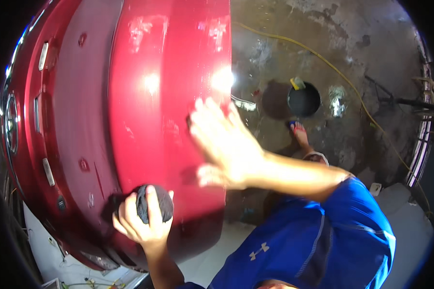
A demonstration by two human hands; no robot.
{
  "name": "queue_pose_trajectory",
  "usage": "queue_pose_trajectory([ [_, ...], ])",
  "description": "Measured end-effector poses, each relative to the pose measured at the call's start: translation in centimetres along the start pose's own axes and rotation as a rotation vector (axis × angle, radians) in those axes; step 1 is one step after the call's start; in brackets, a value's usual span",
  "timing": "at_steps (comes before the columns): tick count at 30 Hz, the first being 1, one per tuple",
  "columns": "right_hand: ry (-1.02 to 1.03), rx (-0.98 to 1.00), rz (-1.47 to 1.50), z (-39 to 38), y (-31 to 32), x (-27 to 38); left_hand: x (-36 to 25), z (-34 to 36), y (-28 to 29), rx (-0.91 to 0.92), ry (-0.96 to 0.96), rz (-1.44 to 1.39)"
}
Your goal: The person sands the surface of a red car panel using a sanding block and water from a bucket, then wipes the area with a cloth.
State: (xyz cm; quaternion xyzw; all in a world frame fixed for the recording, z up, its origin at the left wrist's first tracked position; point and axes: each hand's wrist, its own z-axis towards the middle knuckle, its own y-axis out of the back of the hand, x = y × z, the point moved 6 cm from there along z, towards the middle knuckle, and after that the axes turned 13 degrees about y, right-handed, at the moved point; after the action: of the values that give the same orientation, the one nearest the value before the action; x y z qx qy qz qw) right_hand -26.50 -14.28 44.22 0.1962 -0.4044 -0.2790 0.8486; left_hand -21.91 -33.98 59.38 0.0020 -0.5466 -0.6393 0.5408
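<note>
Head view. The left hand (pixel 144 219) closes its grip around a balled dark cloth (pixel 154 203) and presses it against a glossy red car body panel (pixel 130 96). Up and to the right of that grip, the right hand (pixel 224 144) lies open and blurred, fingers spread, at the panel's edge. Beyond it, a wet concrete floor (pixel 323 43) carries a yellow cable (pixel 352 89) and a round black bucket (pixel 304 100).
</note>
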Motion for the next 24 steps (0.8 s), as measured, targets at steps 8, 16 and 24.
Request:
queue_pose_trajectory([
  [8, 0.078, -0.041, -0.085, -3.7, -1.6, 3.4, 1.8, -8.5, 2.5, -0.045, 0.088, 0.019],
  [16, -0.194, -0.144, -0.524, 0.5, 1.6, -10.2, 7.1, -15.9, 6.1, -0.153, 0.333, -0.036],
  [24, 0.03, 0.047, 0.057, -8.9, -5.3, 10.4, 9.1, -22.2, 7.0, -0.267, 0.5, -0.008],
])
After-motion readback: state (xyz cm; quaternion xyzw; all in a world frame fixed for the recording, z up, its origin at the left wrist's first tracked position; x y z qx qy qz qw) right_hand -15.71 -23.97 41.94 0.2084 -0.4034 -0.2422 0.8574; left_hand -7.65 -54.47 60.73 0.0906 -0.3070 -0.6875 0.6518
